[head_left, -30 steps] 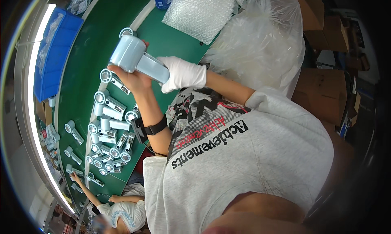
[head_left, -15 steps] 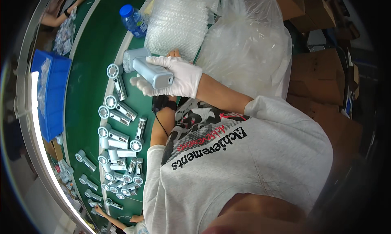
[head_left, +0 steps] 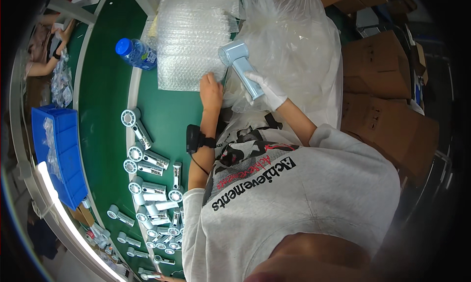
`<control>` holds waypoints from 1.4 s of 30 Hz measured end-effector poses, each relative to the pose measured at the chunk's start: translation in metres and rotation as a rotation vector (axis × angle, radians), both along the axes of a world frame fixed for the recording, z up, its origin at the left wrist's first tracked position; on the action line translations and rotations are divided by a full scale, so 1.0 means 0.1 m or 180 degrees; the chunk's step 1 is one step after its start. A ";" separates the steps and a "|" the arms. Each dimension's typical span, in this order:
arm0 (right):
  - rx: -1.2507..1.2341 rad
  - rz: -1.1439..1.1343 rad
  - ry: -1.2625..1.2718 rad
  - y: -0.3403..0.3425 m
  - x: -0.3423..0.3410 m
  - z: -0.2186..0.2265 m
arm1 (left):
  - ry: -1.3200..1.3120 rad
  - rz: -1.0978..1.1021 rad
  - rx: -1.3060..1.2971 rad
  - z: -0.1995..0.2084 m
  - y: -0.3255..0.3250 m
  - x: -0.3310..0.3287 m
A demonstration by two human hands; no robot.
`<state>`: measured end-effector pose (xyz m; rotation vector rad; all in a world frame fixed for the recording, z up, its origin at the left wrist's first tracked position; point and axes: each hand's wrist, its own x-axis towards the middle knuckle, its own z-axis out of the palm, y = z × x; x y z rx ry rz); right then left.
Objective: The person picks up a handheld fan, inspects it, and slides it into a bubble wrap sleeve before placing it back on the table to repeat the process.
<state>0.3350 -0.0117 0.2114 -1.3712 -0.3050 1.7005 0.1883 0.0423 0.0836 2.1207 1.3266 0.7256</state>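
A light blue handheld fan [head_left: 244,71] is in my gloved right hand [head_left: 267,89], which is closed round its handle. The round fan head points up and to the left, over the edge of the clear plastic bag [head_left: 289,41]. My bare left hand [head_left: 211,91] is at the near edge of the bubble wrap sheets [head_left: 191,46], its fingers bent and together on that edge. A black device [head_left: 194,139] is strapped to my left wrist.
Several similar fans [head_left: 147,189] lie along the green table [head_left: 105,135] at the left. A blue-capped bottle [head_left: 136,54] lies beside the bubble wrap. Beyond are a blue bin [head_left: 59,154] and a co-worker's arm [head_left: 46,66]. Cardboard boxes [head_left: 375,61] stand at the right.
My right hand has carried the fan up and right, away from the table's left part. My left hand, partly hidden before, now shows at the bubble wrap. The whole view has shifted.
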 end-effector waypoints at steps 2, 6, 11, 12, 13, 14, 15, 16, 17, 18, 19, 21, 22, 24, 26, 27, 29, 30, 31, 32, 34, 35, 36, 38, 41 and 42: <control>0.0191 0.0143 -0.0051 -0.07 0.04 0.06 | -0.0153 0.0037 -0.0039 -0.07 0.08 -0.17; 0.0676 0.0717 0.0026 -0.08 0.05 -0.03 | -0.0211 0.0333 -0.0880 -0.02 0.18 -0.52; 0.0648 0.1238 0.0637 0.05 -0.38 -0.49 | -0.0562 0.1040 -0.0714 -0.08 0.11 -0.60; 0.0668 0.1313 0.0071 0.05 -0.48 -0.65 | -0.1010 0.1320 -0.1224 -0.06 0.08 -0.62; 0.0693 0.1386 -0.0485 0.04 -0.57 -0.75 | -0.1454 0.1604 -0.1724 -0.01 0.04 -0.64; 0.0721 0.1454 -0.1047 0.02 -0.61 -0.83 | -0.1907 0.1886 -0.2217 0.04 0.01 -0.66; 0.0727 0.1500 -0.1016 0.05 -0.64 -0.82 | -0.1901 0.1941 -0.2203 0.08 -0.01 -0.69; 0.0864 0.1776 -0.1409 0.08 -0.66 -0.80 | -0.1633 0.1841 -0.1525 0.13 -0.04 -0.73; 0.1008 0.2050 -0.1805 0.10 -0.69 -0.78 | -0.1349 0.1727 -0.0857 0.17 -0.06 -0.76; 0.1158 0.2321 -0.2203 0.13 -0.72 -0.76 | -0.1050 0.1602 -0.0201 0.22 -0.10 -0.79; 0.1317 0.2590 -0.2602 0.16 -0.74 -0.73 | -0.1035 0.1658 -0.0195 0.27 -0.13 -0.81; 0.1656 0.3126 -0.3390 0.26 -0.83 -0.61 | -0.0121 0.0913 0.0212 0.53 -0.15 -0.82; 0.1855 0.3395 -0.3777 0.33 -0.89 -0.49 | 0.0344 0.0549 0.0393 0.62 -0.21 -0.86; 0.2068 0.3255 -0.3232 0.52 -0.98 -0.60 | 0.0328 0.0798 0.0439 0.75 -0.46 -0.99; 0.2404 0.2899 -0.2161 0.66 -1.15 -0.68 | 0.0289 0.1243 0.0586 0.84 -0.64 -1.16; 0.2517 0.2717 -0.1623 0.71 -1.33 -0.73 | 0.0315 0.1325 0.0588 0.87 -0.65 -1.20; 0.2633 0.2314 -0.0556 1.06 -2.01 -1.00 | 0.0074 0.1925 0.0932 0.93 -0.59 -1.24; 0.2648 0.2073 -0.0041 1.28 -2.28 -1.17 | -0.0050 0.2192 0.1107 0.95 -0.56 -1.25; 0.2634 0.1877 0.0504 1.22 -2.39 -1.23 | -0.0010 0.2286 0.1099 0.96 -0.52 -1.34; 0.3239 0.2416 -0.0918 1.39 -2.57 -1.02 | 0.0021 0.2393 0.0996 0.99 -0.47 -1.47; 0.3851 0.3146 -0.3103 1.81 -2.83 -0.85 | 0.0047 0.2461 0.0912 0.99 -0.47 -1.65; 0.3913 0.3446 -0.3796 1.97 -2.91 -0.83 | -0.0004 0.2667 0.0882 0.98 -0.52 -1.74; 0.3921 0.3433 -0.3810 2.02 -2.87 -0.84 | -0.0063 0.2853 0.0849 0.98 -0.57 -1.81; 0.1851 0.3038 -0.2971 1.90 -2.85 -0.68 | -0.0048 0.3227 0.0796 0.91 -0.82 -2.05; 0.2015 0.3375 -0.3317 1.40 -2.69 -0.91 | -0.1020 0.3765 0.0167 0.82 -1.05 -2.17; 0.2021 0.3361 -0.3355 1.39 -2.64 -0.94 | -0.1056 0.3750 0.0176 0.82 -1.02 -2.14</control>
